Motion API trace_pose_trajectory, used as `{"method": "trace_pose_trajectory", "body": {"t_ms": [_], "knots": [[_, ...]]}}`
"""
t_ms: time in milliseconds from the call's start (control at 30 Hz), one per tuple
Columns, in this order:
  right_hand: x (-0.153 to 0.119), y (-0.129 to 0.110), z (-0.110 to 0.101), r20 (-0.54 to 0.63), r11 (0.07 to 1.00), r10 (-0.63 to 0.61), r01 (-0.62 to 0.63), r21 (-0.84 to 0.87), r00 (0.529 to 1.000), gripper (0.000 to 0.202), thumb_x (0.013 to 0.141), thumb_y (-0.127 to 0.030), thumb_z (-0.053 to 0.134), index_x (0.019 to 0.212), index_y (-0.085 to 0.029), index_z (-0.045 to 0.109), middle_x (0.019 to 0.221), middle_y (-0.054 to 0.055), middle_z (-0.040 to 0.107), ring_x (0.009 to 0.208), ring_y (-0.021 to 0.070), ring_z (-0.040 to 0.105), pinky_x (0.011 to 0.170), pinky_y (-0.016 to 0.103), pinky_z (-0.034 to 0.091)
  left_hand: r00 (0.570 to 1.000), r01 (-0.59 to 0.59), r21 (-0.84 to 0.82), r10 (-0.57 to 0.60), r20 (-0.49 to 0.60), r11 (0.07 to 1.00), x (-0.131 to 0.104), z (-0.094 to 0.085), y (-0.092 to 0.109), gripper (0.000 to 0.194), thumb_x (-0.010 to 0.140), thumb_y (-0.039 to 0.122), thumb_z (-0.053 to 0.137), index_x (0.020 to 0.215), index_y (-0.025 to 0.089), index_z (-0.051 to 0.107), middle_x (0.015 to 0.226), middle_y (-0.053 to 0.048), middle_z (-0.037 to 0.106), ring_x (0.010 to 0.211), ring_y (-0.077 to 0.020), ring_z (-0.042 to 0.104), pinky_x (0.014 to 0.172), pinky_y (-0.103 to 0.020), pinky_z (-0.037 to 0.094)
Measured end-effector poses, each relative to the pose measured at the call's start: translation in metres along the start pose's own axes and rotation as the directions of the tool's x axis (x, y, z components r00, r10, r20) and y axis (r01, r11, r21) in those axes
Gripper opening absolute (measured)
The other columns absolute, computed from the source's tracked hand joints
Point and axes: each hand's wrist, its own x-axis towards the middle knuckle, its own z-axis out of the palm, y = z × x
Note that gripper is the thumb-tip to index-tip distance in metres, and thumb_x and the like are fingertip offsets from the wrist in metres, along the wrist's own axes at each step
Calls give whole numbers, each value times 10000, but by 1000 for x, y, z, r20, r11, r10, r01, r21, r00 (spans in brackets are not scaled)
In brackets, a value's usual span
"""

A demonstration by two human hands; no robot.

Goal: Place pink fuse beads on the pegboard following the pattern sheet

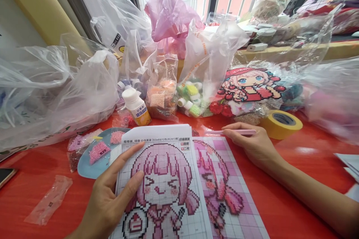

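Observation:
My left hand (108,198) grips the left edge of a printed pattern sheet (165,164), thumb and forefinger lying over its front. A pink-haired cartoon figure on a grid is printed there. The sheet partly covers a fuse-bead picture (224,186) of the same kind of figure, laid on a gridded board; its left side is hidden. Above the top right of that picture, my right hand (249,143) pinches thin pink tweezers (244,132), which point left. Left of the sheet, a blue plate (84,166) bears small packets of pink beads (99,152).
A white bottle (136,106) stands behind the plate. Plastic bags (92,78) of supplies line the back, beside a finished bead picture (249,84). Yellow tape (282,123) lies right, an empty packet (49,199) and phone (7,175) left, on the red table (303,157).

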Motion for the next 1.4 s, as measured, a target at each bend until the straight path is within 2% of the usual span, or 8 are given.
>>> {"method": "trace_pose_trajectory", "body": {"t_ms": [133, 267, 433, 733, 967, 1400], "knots": [[0, 0, 2, 22, 985, 99, -102, 138, 995, 332, 645, -534, 745, 648, -205, 705, 589, 21, 637, 506, 134, 511, 448, 247, 389, 1000, -22, 18, 22, -4, 1000, 0, 0, -1, 452, 802, 476, 664, 1231, 331, 666, 1282, 17, 701, 1254, -291, 596, 1083, -408, 453], [0, 3, 3, 68, 989, 78, -86, 123, 995, 347, 685, -520, 709, 588, -192, 648, 517, -9, 534, 478, 109, 430, 434, 241, 330, 1000, 0, 1, 0, 1, 1000, -1, 1, -1, 440, 803, 483, 665, 1228, 371, 661, 1273, 51, 703, 1254, -270, 597, 1089, -381, 449], [-1, 3, 3, 72, 997, 53, -57, 58, 996, 288, 686, -467, 696, 587, -200, 653, 543, -9, 554, 507, 117, 449, 458, 243, 338, 1000, 15, -32, -15, 6, 999, -1, 2, -1, 443, 795, 483, 675, 1223, 366, 671, 1289, 42, 695, 1278, -275, 575, 1079, -361, 460], [-1, 2, 3, 73, 997, 60, -64, 50, 996, 265, 694, -451, 688, 598, -205, 660, 563, -6, 579, 519, 123, 472, 468, 241, 355, 1000, 19, -37, -18, 21, 999, -2, 1, -1, 441, 806, 466, 669, 1232, 355, 661, 1318, 44, 678, 1315, -268, 540, 1098, -369, 443], [-1, 4, 3, 63, 997, 49, -52, 50, 997, 279, 691, -459, 678, 589, -200, 653, 562, 0, 572, 514, 121, 465, 461, 241, 352, 999, 42, -44, -41, 27, 998, -2, 1, 0, 423, 810, 467, 667, 1229, 407, 653, 1305, 84, 679, 1319, -237, 535, 1092, -316, 442], [0, 4, 3, 65, 997, 53, -57, 53, 996, 274, 686, -458, 673, 586, -203, 652, 558, 0, 563, 512, 119, 455, 458, 241, 343, 999, 36, -55, -35, 17, 998, -3, 1, 0, 428, 807, 454, 669, 1229, 386, 660, 1295, 75, 686, 1306, -244, 547, 1084, -314, 448]]}}
